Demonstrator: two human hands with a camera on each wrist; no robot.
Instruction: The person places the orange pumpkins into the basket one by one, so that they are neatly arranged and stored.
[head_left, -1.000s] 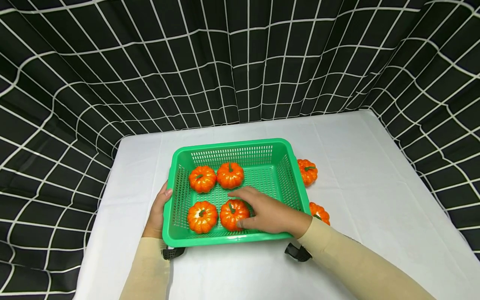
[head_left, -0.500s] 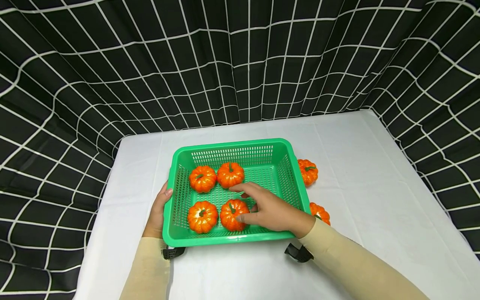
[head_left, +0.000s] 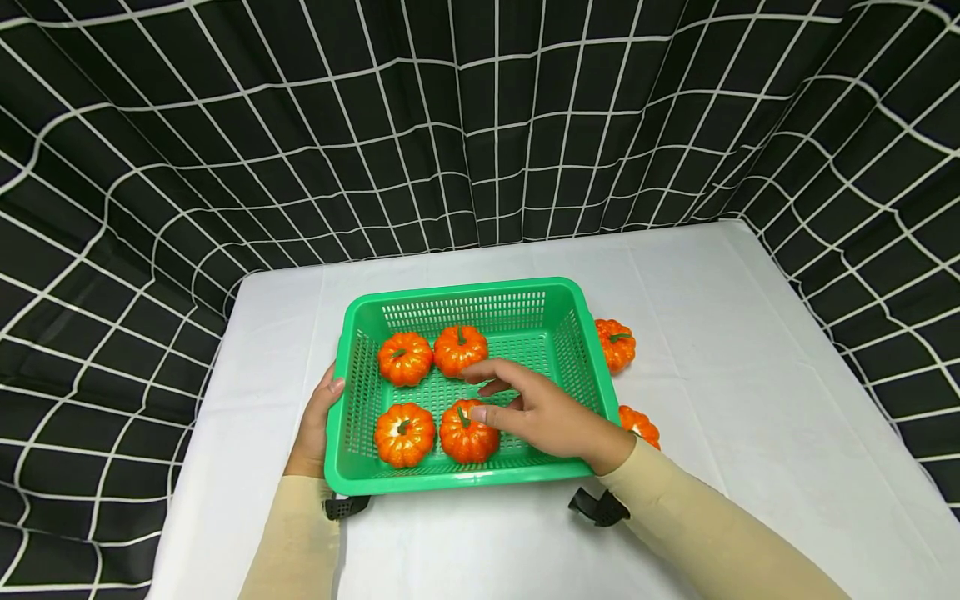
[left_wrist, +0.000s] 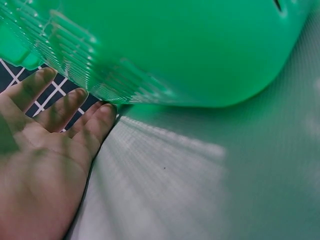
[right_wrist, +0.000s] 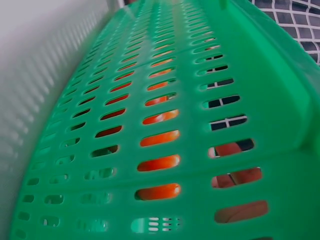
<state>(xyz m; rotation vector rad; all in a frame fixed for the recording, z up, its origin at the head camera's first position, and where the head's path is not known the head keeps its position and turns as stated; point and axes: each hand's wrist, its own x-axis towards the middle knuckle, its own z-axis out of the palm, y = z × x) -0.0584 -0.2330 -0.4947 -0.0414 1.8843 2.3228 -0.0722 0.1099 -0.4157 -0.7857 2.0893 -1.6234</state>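
Observation:
A green plastic basket (head_left: 480, 478) holds several small orange pumpkins with green stems. At its left side, my left hand (head_left: 312, 425) holds the basket, thumb on the rim. In the left wrist view, the fingers (left_wrist: 65, 107) touch the outer wall. My right hand (head_left: 543, 412) hovers inside the basket, fingers apart and loosely bent, gripping nothing. Its thumb overlaps the near right pumpkin (head_left: 465, 446); contact is unclear. The near left pumpkin (head_left: 404, 435), far left pumpkin (head_left: 405, 358) and far middle pumpkin (head_left: 459, 350) sit apart from it. In the right wrist view, the slotted wall (right_wrist: 195, 165) mostly hides the hand.
Outside the basket's right wall, a pumpkin (head_left: 617, 345) and a nearer pumpkin (head_left: 641, 425) lie on the white-covered table (head_left: 750, 400), the latter partly hidden. A black curtain (head_left: 480, 125) with white grid lines surrounds the table at the back and sides.
My right hand has let go of the near right pumpkin and risen slightly, its thumb and fingers lifting off. The left hand, basket and pumpkins stay in place.

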